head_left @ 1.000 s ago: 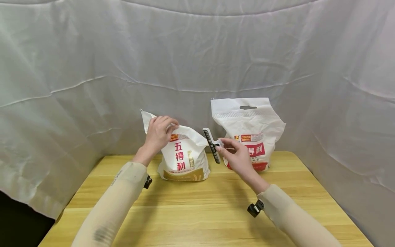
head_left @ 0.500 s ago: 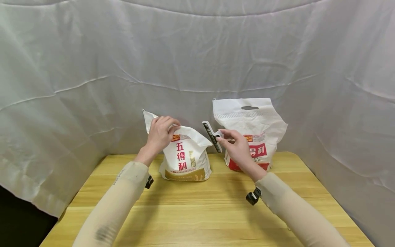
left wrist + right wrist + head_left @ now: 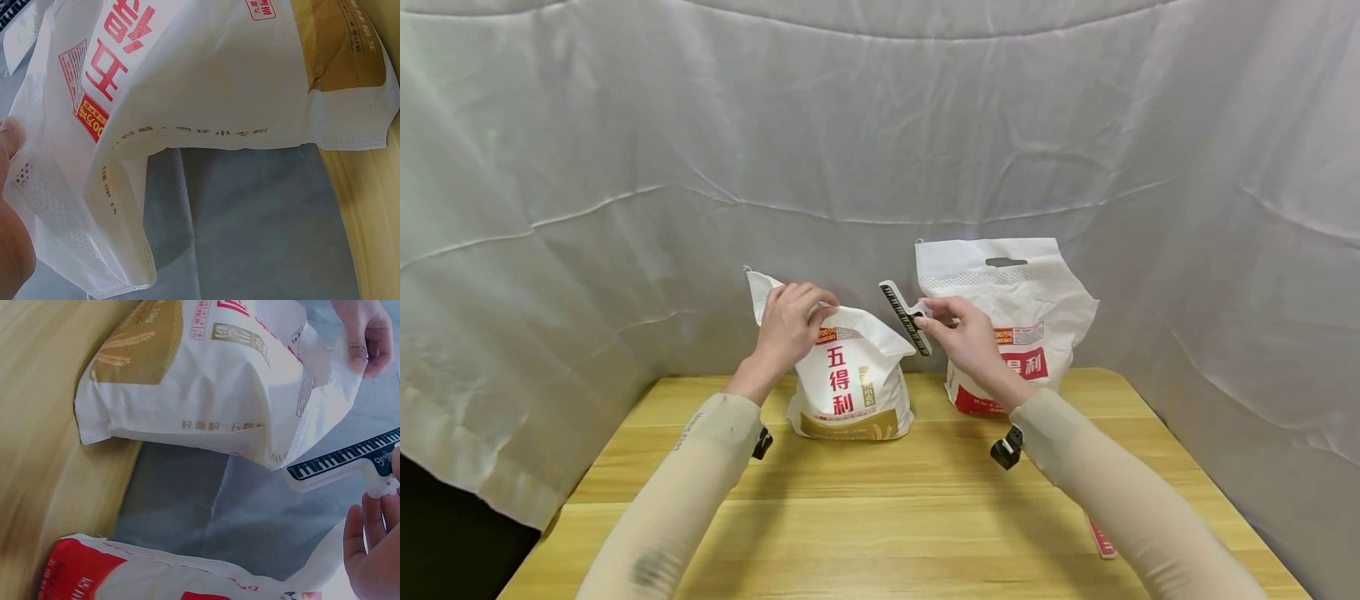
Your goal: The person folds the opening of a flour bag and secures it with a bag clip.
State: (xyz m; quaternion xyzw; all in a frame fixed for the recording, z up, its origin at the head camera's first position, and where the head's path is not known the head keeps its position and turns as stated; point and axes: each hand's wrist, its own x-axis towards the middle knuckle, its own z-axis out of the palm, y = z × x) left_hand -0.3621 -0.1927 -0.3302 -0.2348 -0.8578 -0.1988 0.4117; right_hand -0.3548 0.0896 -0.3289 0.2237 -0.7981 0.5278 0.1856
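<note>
A white flour bag (image 3: 883, 383) with red lettering and a gold band stands on the table. My left hand (image 3: 790, 323) grips its folded top edge, thumb in front; in the left wrist view only part of that hand (image 3: 14, 219) shows at the left edge. To the right, my right hand (image 3: 964, 335) pinches a white bag clip (image 3: 906, 318) by its handle. A black-and-white piano-key pattern runs along the clip (image 3: 340, 461). It hangs slanted near the bag's right top corner; whether it touches the bag is hard to tell.
A second white flour bag (image 3: 1045, 308), with red print and a cut-out handle, stands behind my right hand. A red strip-like item (image 3: 1101, 537) lies partly under my right forearm. Grey cloth (image 3: 850, 125) walls the wooden table (image 3: 865, 517) at the back and sides.
My right hand has lifted the clip and carried it slightly left, toward the top of the gold-banded bag. The red item has come into view. My left hand keeps its grip.
</note>
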